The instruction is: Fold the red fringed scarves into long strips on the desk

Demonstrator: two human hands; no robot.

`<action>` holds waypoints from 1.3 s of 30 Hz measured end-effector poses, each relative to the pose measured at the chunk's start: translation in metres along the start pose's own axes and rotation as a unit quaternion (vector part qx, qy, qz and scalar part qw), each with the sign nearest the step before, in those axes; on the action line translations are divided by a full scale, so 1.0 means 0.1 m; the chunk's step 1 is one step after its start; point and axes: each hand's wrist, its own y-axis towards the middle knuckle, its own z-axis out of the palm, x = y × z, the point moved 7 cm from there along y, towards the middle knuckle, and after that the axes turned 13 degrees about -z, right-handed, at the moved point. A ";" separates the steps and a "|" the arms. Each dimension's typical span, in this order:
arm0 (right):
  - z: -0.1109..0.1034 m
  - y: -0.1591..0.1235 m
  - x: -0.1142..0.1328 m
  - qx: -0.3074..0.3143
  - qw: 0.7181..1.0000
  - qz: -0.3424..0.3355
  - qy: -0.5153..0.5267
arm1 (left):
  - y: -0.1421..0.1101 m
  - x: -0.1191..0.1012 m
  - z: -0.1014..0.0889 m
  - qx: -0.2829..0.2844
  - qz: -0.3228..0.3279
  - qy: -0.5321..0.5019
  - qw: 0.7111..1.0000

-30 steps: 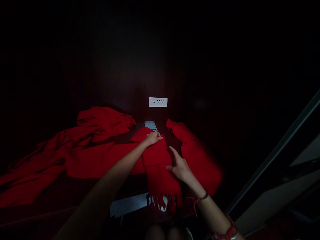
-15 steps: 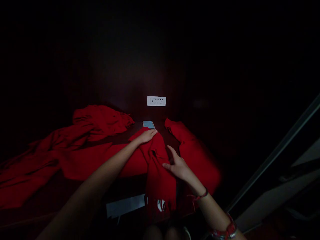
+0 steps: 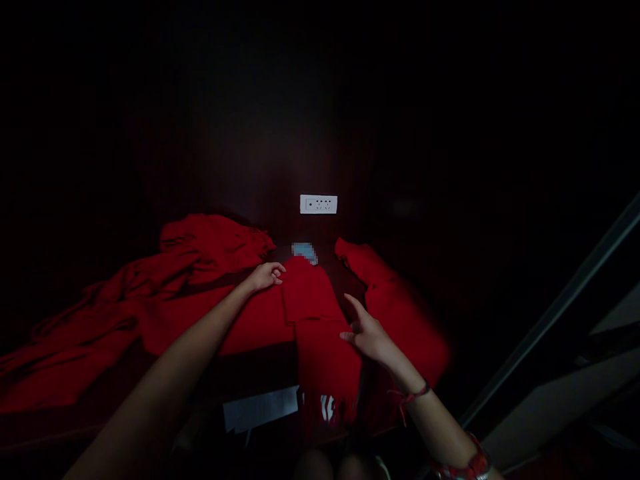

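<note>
A red fringed scarf [image 3: 325, 353] lies lengthwise on the dark surface, its upper part folded over into a flat layer, its fringe hanging toward me. My left hand [image 3: 267, 275] is at the left edge of that folded part, fingers loosely curled with tips apart; whether they touch the cloth is hard to tell. On the other side, my right hand [image 3: 371, 338] hovers by the scarf's right edge, thumb and fingers spread, holding nothing. Just beyond the fold lies a phone [image 3: 304, 251], its screen blurred and its lower end partly covered by the scarf.
More red cloth [image 3: 210, 240] is heaped at the left, and another red piece [image 3: 400, 307] lies at the right. A white socket panel [image 3: 319, 205] is on the dark back wall. Below the surface's front part shows a pale flat strip [image 3: 263, 408].
My left hand has moved off the top of the scarf to its left edge. The scarf's bunched upper part now lies flat and squared. My right hand stays spread beside it.
</note>
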 end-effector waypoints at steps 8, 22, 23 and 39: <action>-0.05 -0.03 0.03 0.070 0.996 -0.008 -0.048 | 0.01 -0.21 0.02 0.084 0.008 0.012 0.996; 0.04 0.24 0.09 -0.013 0.995 -0.006 -0.102 | 0.25 -0.75 0.38 -0.027 0.005 0.188 0.982; 0.03 0.22 0.06 -0.020 0.995 -0.005 -0.095 | 0.29 -0.78 0.43 -0.030 0.001 0.191 0.981; 0.14 0.51 0.51 0.085 0.941 -0.212 -0.248 | -0.19 -0.40 0.46 -0.045 0.034 0.265 0.963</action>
